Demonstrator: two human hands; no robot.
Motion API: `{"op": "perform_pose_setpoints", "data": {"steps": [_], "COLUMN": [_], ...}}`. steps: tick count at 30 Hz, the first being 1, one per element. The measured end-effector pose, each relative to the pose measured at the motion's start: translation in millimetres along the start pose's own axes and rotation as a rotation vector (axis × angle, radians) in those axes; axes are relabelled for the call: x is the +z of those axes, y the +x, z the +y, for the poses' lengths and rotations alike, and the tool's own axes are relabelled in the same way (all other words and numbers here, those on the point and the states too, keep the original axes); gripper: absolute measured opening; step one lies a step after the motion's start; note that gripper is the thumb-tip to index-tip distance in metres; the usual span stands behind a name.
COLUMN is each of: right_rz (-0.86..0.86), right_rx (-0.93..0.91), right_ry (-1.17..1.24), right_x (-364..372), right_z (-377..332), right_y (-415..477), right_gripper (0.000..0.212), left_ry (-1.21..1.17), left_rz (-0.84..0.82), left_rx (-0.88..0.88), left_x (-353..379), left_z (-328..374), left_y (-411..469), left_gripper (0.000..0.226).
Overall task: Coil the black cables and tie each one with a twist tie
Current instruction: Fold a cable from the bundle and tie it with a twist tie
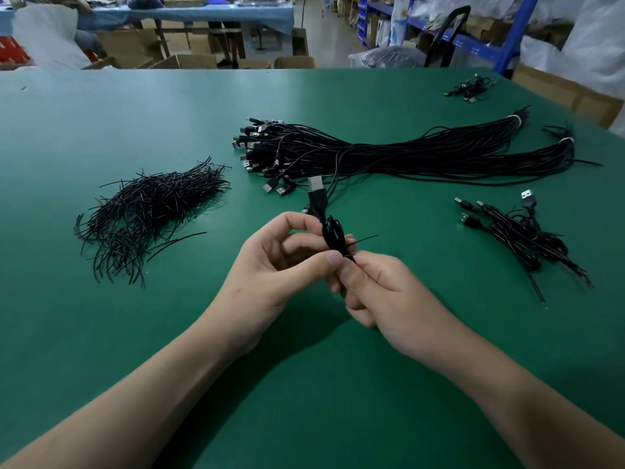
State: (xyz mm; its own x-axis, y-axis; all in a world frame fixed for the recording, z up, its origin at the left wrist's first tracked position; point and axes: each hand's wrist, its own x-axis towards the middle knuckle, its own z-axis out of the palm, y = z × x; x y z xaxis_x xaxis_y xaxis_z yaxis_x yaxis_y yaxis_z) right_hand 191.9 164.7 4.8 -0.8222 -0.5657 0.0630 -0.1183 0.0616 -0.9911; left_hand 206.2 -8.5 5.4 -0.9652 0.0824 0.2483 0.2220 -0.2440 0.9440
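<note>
My left hand (274, 265) fingers pinch coiled cable (333, 233); right hand (382, 299) fingers grip twist tie (363, 239) at coil's waist. Press loops together, twist ends snug, no slack.

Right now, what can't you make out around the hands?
Head view only.
1. Coil: lower half hidden by left hand and right hand.
2. Tie: whether twisted yet, hidden where the fingers pinch.
3. Far cables: too small to count.

Bare green table (101, 123) between twist-tie heap (148, 211) and cable bundle (389, 150).
</note>
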Motion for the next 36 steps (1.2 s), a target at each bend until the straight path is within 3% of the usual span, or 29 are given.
{"op": "perform_pose_setpoints", "data": {"steps": [7, 10, 16, 26, 36], "right_rz": [-0.297, -0.318, -0.363, -0.446, -0.416], "right_rx": [0.160, 0.190, 0.224, 0.250, 0.234], "right_ry": [0.413, 0.474, 0.528, 0.629, 0.616], "right_x": [-12, -14, -13, -12, -13], "right_z": [-9, -10, -8, -9, -5], "right_y": [-4, -4, -4, -5, -3], "right_gripper": [0.031, 0.031, 0.031, 0.030, 0.031], "left_ry": [-0.015, -0.013, -0.025, -0.139, -0.123], "left_rz": [-0.070, -0.060, -0.073, -0.092, -0.081], "left_rx": [-0.062, -0.090, -0.101, -0.094, -0.047], "left_x": [-4, -4, -3, 1, 1], "left_z": [3, 4, 5, 4, 5], "left_y": [1, 1, -1, -2, 0], "left_gripper": [0.040, 0.041, 0.018, 0.040, 0.031]}}
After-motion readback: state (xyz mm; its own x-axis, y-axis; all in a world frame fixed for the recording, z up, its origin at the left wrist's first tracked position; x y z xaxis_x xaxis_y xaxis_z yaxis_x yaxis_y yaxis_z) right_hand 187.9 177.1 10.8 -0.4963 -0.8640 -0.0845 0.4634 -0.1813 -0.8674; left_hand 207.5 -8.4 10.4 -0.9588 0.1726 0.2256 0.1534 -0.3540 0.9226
